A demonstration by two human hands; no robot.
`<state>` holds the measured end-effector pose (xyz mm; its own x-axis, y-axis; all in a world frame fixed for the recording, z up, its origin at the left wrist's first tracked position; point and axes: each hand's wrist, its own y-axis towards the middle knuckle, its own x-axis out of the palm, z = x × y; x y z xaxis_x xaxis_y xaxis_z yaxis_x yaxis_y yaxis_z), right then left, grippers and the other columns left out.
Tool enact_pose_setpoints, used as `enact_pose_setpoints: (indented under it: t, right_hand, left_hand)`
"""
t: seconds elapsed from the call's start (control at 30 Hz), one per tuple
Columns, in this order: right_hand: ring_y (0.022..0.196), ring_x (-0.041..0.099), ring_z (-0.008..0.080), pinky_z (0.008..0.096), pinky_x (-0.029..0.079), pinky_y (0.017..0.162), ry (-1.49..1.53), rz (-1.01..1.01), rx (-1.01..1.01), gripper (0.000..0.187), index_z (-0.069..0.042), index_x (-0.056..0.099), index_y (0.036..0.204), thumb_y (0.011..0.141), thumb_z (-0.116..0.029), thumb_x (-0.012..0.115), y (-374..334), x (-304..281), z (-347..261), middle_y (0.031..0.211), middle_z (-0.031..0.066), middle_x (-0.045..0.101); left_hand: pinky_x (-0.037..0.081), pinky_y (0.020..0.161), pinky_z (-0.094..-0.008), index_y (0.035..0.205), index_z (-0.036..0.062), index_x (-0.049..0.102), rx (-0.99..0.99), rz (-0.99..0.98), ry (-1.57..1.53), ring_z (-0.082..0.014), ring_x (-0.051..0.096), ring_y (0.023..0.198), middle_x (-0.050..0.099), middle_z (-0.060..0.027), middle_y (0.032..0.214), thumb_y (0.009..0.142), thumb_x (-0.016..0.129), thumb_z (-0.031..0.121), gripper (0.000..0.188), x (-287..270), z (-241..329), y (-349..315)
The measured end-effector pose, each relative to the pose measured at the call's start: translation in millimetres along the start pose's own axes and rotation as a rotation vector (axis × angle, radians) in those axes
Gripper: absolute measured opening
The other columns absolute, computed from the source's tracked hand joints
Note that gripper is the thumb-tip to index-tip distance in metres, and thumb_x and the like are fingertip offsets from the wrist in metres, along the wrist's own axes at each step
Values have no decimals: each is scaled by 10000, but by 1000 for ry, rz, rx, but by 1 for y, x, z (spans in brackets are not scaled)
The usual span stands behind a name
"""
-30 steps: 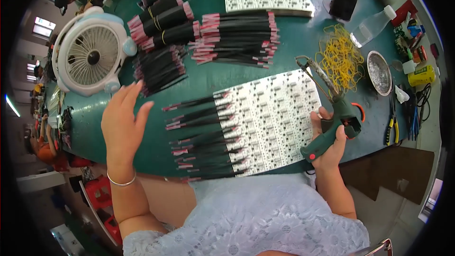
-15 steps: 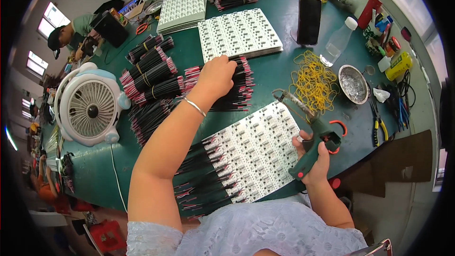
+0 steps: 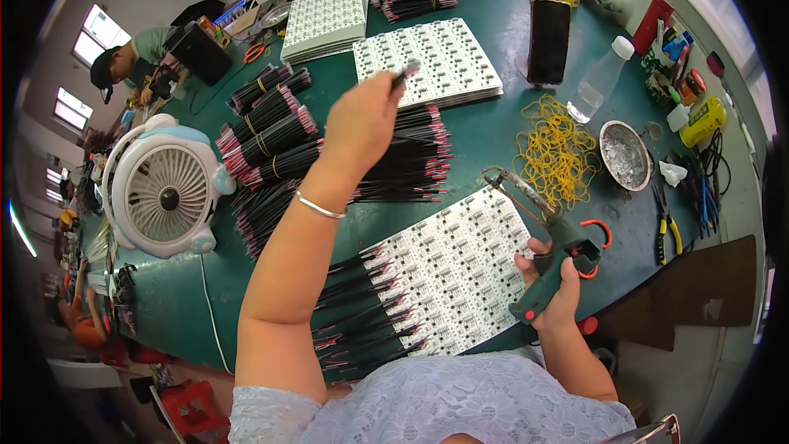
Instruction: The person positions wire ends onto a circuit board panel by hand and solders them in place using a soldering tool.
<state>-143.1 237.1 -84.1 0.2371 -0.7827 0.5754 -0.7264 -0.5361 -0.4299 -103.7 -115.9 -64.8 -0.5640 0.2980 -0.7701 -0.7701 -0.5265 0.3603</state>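
Soldering gun (image 3: 563,234): green body at the right edge of the white circuit-board sheet, tip aimed far and left beside the sheet's far corner.
Right hand (image 3: 557,304): fingers wrapped round the gun's handle; the grip presumably directs the hot end away from the body.
Circuit-board sheet (image 3: 460,271): flat at the near side, angled, probably to suit the right-hand tool.
Attached-side wires (image 3: 362,304): black groups with pinkish ends, fanned across the sheet's left edge onto the counter (image 3: 177,296); the spacing seems meant to separate the groups.
Left hand (image 3: 362,119): raised above the wire pile, fingers pinching a dark wire piece (image 3: 403,76), blurred, count unclear.
Loose wire pile (image 3: 411,156): beyond the sheet, apparently laid within left-hand reach; partly hidden by the left hand and forearm.
Banded bundles (image 3: 267,136): left of the pile, tied, likely to stop them scattering.
Board stack (image 3: 427,53): far of the pile; the left hand covers its near-left corner.
Right-side items: yellow rubber bands (image 3: 555,148), metal bowl (image 3: 606,148), clear bottle (image 3: 600,82); the bands lie just beyond the gun, crowding that side.
Left side: fan (image 3: 168,197), facing the near side.
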Motion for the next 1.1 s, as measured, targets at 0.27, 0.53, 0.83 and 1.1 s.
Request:
enact_pose_setpoints:
  t: [0.27,0.53,0.83,1.1]
  right_hand:
    - [922,641,287,439,473,931,-13,32,-94,419,-66,511,1210,928,-374,543,6,-8,-17,1178,175,595]
    - [942,634,274,440,437,965,-28,34,-171,445,-77,490,1235,935,-404,517,17,-16,-25,1196,170,583]
    - [902,645,264,436,447,978,-7,13,-220,428,-63,453,1279,972,-360,466,24,-8,-29,1192,162,573]
    - [916,638,252,436,423,993,-43,71,-263,443,-68,469,1245,947,-394,493,23,-13,-39,1210,175,566]
  left_hand:
    - [380,550,-231,1039,32,543,-404,407,-1119,-77,445,616,462,4,722,1015,465,207,193,-37,-29,-19]
    - [318,448,-200,946,60,534,-760,-83,-797,-48,403,541,464,29,698,908,622,235,199,-33,-24,-12]
    - [484,699,-361,1096,-1,538,-255,-598,-83,-271,631,753,642,-130,809,686,808,196,529,-20,-22,-52]
    - [476,667,-339,956,-4,583,-400,-486,-216,-188,601,734,622,-86,793,830,661,124,196,-45,-28,-62]
